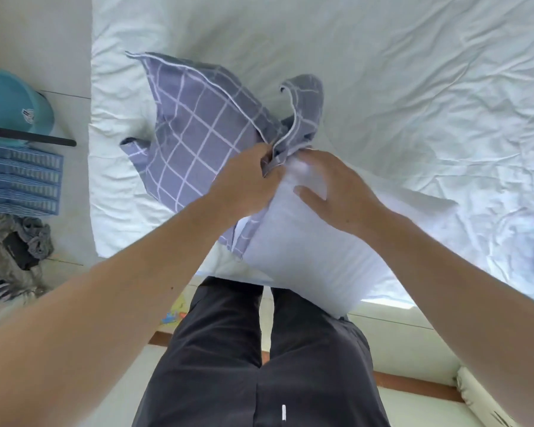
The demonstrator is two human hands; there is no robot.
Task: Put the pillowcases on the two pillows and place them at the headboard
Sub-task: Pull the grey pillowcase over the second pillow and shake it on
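While half-cased, pillow (305, 241) under both hands (290, 183).

We reach both bare arms forward; our left hand (247, 183) pinches cloth (fingers curled), our right hand (336, 192) presses flat just beside it.

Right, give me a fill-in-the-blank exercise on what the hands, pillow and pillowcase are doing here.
1. The left hand grips the edge of the grey checked ____.
2. The right hand rests on the ____ pillow.
3. The pillowcase covers only one ____ of the pillow so far.
4. Both lie on the bed, which has a white ____.

Missing words: pillowcase; white; end; sheet
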